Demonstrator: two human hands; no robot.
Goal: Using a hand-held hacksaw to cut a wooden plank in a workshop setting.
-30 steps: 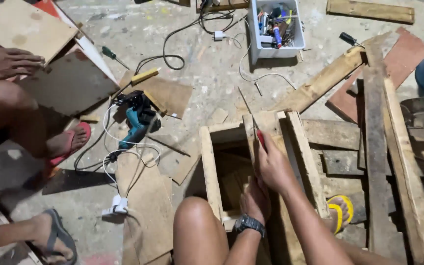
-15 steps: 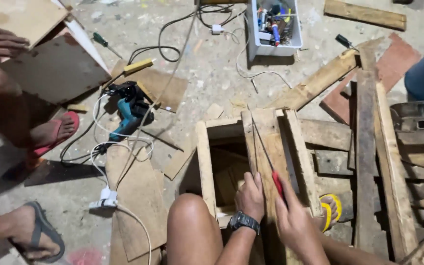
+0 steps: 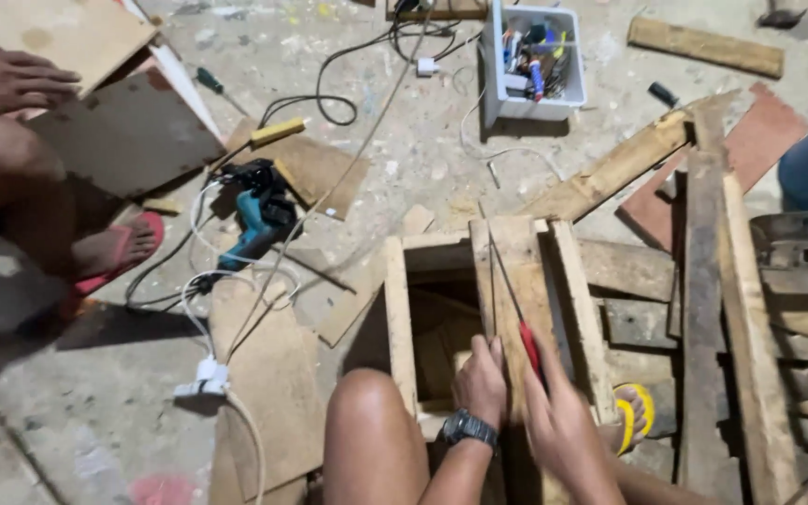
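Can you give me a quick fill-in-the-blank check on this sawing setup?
1. The right hand grips a saw by its ____ handle.
2. The left hand, with a ____ on its wrist, presses on the wooden plank.
3. The teal power drill lies on the ____.

Missing words: red; watch; floor

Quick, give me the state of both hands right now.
Left hand: pressed flat on the wooden plank, holding nothing.
Right hand: closed on the red handle of the saw.
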